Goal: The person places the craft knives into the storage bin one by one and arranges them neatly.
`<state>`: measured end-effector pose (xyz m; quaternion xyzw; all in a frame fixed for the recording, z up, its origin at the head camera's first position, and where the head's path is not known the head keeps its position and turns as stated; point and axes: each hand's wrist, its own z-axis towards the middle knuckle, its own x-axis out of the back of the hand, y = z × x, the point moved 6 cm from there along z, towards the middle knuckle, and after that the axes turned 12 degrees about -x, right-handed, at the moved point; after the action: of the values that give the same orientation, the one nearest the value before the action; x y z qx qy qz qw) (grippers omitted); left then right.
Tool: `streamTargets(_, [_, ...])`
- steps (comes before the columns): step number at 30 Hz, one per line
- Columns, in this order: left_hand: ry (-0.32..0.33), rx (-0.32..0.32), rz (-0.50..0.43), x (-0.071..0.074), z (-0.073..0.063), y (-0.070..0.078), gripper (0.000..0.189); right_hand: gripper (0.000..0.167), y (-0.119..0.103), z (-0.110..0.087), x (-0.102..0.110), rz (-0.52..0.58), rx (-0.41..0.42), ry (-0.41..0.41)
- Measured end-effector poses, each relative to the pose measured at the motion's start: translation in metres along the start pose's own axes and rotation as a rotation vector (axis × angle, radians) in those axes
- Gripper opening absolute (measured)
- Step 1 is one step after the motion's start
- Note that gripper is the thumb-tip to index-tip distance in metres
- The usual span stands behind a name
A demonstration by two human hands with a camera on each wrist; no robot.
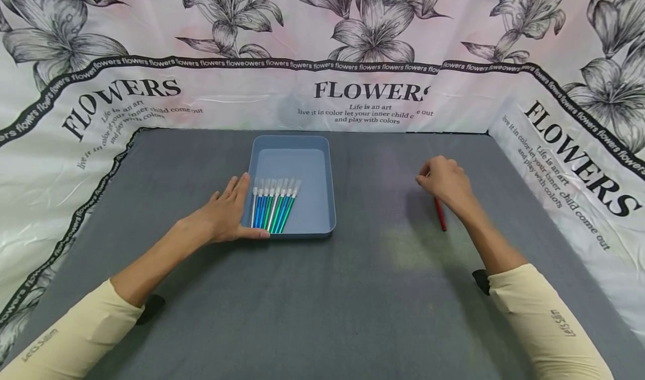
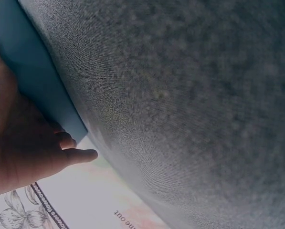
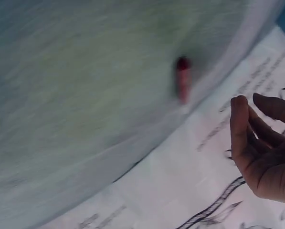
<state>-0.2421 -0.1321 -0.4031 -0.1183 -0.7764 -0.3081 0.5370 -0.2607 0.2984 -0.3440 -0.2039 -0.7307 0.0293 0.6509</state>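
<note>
My left hand (image 1: pixel 227 215) lies against the left side of a blue-grey tray (image 1: pixel 312 201), fingers straight and thumb along the front rim. In the left wrist view, the hand (image 2: pixel 23 143) touches the tray's outer wall (image 2: pixel 42 71). Several slim pen-like tools (image 1: pixel 274 203) with clear caps and silver, blue and green barrels lie side by side in the tray's left half. On the right, my right hand (image 1: pixel 445 181) hovers over a red stick-like tool (image 1: pixel 440 215), partly hidden in the head view. The right wrist view shows thumb and forefinger apart, with the red tool (image 3: pixel 183 81) lying clear of them.
A dark grey cloth surface (image 1: pixel 312 301) lies under the tray and the red tool. Flower-printed white sheeting (image 1: pixel 282 100) with lettering borders it at the back and on both sides.
</note>
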Motion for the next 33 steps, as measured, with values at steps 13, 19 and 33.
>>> streamTargets(13, [-0.002,0.021,0.003,0.0,0.001,-0.002,0.141,0.025,0.043,0.005,-0.005,-0.126,-0.137,-0.06])
streamTargets(19, [-0.003,0.013,-0.007,-0.001,0.001,0.0,0.14,0.015,0.046,0.006,-0.01,-0.124,-0.152,-0.11])
streamTargets(33, [-0.001,0.008,-0.02,-0.001,0.0,0.0,0.14,0.033,0.035,0.004,-0.015,-0.139,-0.152,-0.118])
